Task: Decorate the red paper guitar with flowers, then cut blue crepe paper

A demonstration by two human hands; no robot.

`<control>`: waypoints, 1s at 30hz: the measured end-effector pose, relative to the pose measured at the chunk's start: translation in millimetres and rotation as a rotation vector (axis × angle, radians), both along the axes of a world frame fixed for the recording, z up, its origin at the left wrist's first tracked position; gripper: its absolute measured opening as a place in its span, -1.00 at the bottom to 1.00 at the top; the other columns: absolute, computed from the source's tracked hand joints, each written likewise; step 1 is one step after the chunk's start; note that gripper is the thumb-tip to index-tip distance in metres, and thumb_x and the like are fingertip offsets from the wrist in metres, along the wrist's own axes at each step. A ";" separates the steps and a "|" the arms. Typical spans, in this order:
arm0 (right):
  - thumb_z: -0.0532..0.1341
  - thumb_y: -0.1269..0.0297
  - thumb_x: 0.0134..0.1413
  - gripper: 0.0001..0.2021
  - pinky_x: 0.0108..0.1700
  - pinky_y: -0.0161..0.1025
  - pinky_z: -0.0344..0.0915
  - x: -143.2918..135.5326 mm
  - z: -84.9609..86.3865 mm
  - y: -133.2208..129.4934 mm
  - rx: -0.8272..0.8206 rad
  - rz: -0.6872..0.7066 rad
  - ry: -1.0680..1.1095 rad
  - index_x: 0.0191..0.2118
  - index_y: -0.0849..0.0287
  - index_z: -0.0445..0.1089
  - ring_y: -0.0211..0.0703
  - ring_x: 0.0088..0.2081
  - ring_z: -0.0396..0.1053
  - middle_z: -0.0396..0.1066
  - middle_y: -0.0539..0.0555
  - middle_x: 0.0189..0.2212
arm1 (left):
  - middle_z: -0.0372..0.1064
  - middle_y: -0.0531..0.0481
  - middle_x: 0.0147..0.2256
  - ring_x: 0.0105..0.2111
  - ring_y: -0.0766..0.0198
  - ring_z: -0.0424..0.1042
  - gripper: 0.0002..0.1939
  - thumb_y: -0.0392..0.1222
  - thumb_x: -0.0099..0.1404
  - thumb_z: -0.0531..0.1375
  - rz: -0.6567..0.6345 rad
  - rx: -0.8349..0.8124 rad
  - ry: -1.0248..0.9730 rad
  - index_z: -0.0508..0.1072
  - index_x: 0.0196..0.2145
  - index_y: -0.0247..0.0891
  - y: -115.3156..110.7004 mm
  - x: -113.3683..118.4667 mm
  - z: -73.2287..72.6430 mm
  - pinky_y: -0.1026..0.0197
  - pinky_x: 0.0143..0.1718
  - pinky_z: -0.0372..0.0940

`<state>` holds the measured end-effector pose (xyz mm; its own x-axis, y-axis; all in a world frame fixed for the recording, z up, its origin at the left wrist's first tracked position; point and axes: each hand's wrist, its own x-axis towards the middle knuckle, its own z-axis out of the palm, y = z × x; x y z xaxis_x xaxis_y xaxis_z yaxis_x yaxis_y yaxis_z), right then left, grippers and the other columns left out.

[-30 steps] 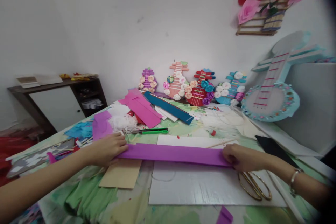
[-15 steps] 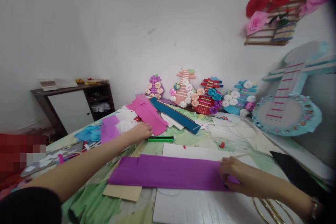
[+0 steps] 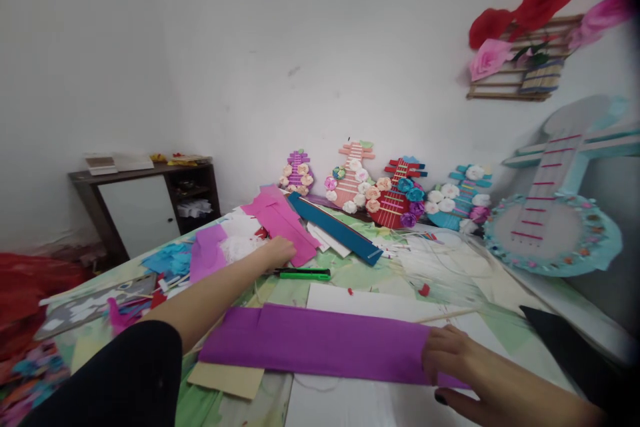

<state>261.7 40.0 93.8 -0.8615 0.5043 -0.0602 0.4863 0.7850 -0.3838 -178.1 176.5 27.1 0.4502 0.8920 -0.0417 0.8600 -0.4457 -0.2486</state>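
Purple paper (image 3: 320,347) is laid lengthwise across the near table, over a white board (image 3: 380,407) and, at its left end, a tan card (image 3: 227,379). Its right end is covered by the fingers of the right hand (image 3: 457,360); whether it is pinched or only pressed cannot be told. Farther left, the left hand (image 3: 279,253) is stretched over the pink paper (image 3: 295,233), just beside the green cutter (image 3: 305,273); its grip cannot be made out, fingertips being hidden.

Step in hand, as judged: paper being steadied at one end while something is reached for beyond it. For the next move, a steady right hand and a careful touch near the cutter seem called for.

Surface: green-and-white cloth (image 3: 370,277), littered. A blue strip (image 3: 335,227) is angled beyond the pink paper. Farther, flowered lute shapes (image 3: 393,193) are stood in a row by the white wall (image 3: 250,80). A cabinet (image 3: 135,213) is seen far left; paper flowers (image 3: 545,3) are hung high, far right.
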 end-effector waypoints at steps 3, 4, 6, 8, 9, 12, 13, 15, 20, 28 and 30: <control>0.15 0.39 0.18 -0.79 0.10 -0.07 0.23 -4.8 0.7 -5.2 -0.003 -0.007 -0.013 -0.08 0.06 0.39 -0.04 0.03 0.30 0.37 0.13 -0.04 | 0.34 -0.14 -0.01 -0.11 0.14 0.41 -0.66 -0.09 0.36 0.17 -0.013 -0.017 -0.043 0.36 0.03 -0.29 -1.1 7.2 1.6 -0.01 -0.11 0.39; 0.15 0.38 0.18 -0.80 0.11 -0.08 0.22 -5.4 0.2 -7.1 -0.007 -0.014 -0.025 -0.09 0.05 0.39 -0.05 0.04 0.29 0.37 0.12 -0.04 | 0.34 -0.14 -0.01 -0.11 0.14 0.41 -0.66 -0.09 0.36 0.17 -0.010 -0.021 -0.063 0.36 0.03 -0.29 -1.8 10.0 2.1 -0.01 -0.11 0.39; 0.16 0.36 0.18 -0.82 0.09 -0.09 0.24 -4.7 -2.3 -9.9 -0.017 -0.028 -0.048 -0.11 0.04 0.39 -0.05 0.05 0.28 0.36 0.09 -0.04 | 0.34 -0.15 -0.01 -0.10 0.14 0.41 -0.66 -0.09 0.36 0.17 0.010 -0.022 -0.112 0.36 0.03 -0.29 -2.8 15.2 4.2 0.00 -0.11 0.38; 0.15 0.35 0.19 -0.82 0.07 -0.12 0.26 -2.0 -5.5 -11.3 -0.033 -0.033 -0.053 -0.10 0.01 0.38 -0.07 0.04 0.28 0.36 0.08 -0.04 | 0.33 -0.15 0.00 -0.10 0.14 0.41 -0.66 -0.09 0.36 0.17 0.043 -0.013 -0.180 0.36 0.03 -0.29 -3.4 19.4 9.0 0.00 -0.11 0.38; 0.14 0.34 0.19 -0.81 0.07 -0.12 0.26 -0.2 -6.8 -11.5 -0.039 -0.035 -0.050 -0.09 0.00 0.38 -0.07 0.04 0.29 0.35 0.07 -0.03 | 0.33 -0.15 0.00 -0.10 0.14 0.41 -0.66 -0.09 0.36 0.17 0.059 -0.005 -0.223 0.35 0.03 -0.29 -3.6 21.1 12.8 -0.01 -0.11 0.38; 0.14 0.32 0.19 -0.78 0.10 -0.11 0.25 5.0 -7.3 -11.0 -0.055 -0.076 -0.022 -0.05 -0.02 0.38 -0.05 0.06 0.29 0.34 0.08 0.00 | 0.33 -0.14 0.00 -0.10 0.13 0.41 -0.66 -0.09 0.36 0.17 0.114 0.047 -0.392 0.35 0.03 -0.28 -3.4 26.2 31.4 -0.02 -0.10 0.38; 0.15 0.32 0.18 -0.75 0.11 -0.10 0.24 6.0 -6.4 -10.2 -0.066 -0.101 -0.011 -0.03 -0.02 0.37 -0.04 0.07 0.29 0.34 0.09 0.01 | 0.33 -0.13 0.00 -0.09 0.13 0.41 -0.66 -0.09 0.36 0.17 0.134 0.073 -0.462 0.35 0.03 -0.28 -3.1 28.2 40.3 -0.02 -0.10 0.38; 0.16 0.33 0.15 -0.71 0.11 -0.07 0.24 6.2 -4.8 -6.7 -0.100 -0.157 0.017 0.00 0.00 0.36 -0.01 0.06 0.30 0.34 0.12 0.02 | 0.33 -0.13 0.00 -0.10 0.13 0.41 -0.66 -0.09 0.36 0.17 0.168 0.130 -0.621 0.35 0.03 -0.29 -2.2 33.4 62.2 -0.02 -0.10 0.38; 0.17 0.25 0.11 -0.70 -0.08 -0.08 0.36 -5.7 -18.6 20.6 -0.336 -0.264 0.251 -0.02 0.11 0.28 -0.06 -0.15 0.41 0.36 0.17 -0.07 | 0.38 -0.11 -0.09 -0.19 0.19 0.44 -0.69 -0.09 0.37 0.16 0.204 0.265 -1.113 0.37 -0.01 -0.31 -8.9 52.0 134.2 0.06 -0.20 0.42; 0.38 -0.04 -0.13 -0.23 0.12 0.13 0.18 -60.7 -39.1 82.5 -0.564 -0.400 0.781 0.14 0.08 0.04 0.11 0.09 0.26 0.07 0.32 0.18 | 0.48 -0.06 -0.33 -0.35 0.30 0.52 -0.90 -0.32 0.26 0.10 -0.006 0.402 -1.701 0.39 -0.28 -0.37 -69.3 75.4 247.8 0.17 -0.22 0.45; 0.37 -0.01 -0.08 -0.22 0.16 0.11 0.13 -81.0 -30.0 92.6 -0.580 -0.344 0.836 0.20 0.02 0.00 0.11 0.18 0.15 0.00 0.28 0.24 | 0.48 -0.03 -0.34 -0.32 0.30 0.53 -0.92 -0.36 0.26 0.08 -0.053 0.408 -1.791 0.38 -0.32 -0.35 -85.2 78.7 268.6 0.16 -0.13 0.44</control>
<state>180.8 132.6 63.7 -0.5576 0.8115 0.1747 0.0569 0.2473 -0.9673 -99.4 91.3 295.8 -0.2701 0.7075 0.6530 0.1715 -0.6321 0.7557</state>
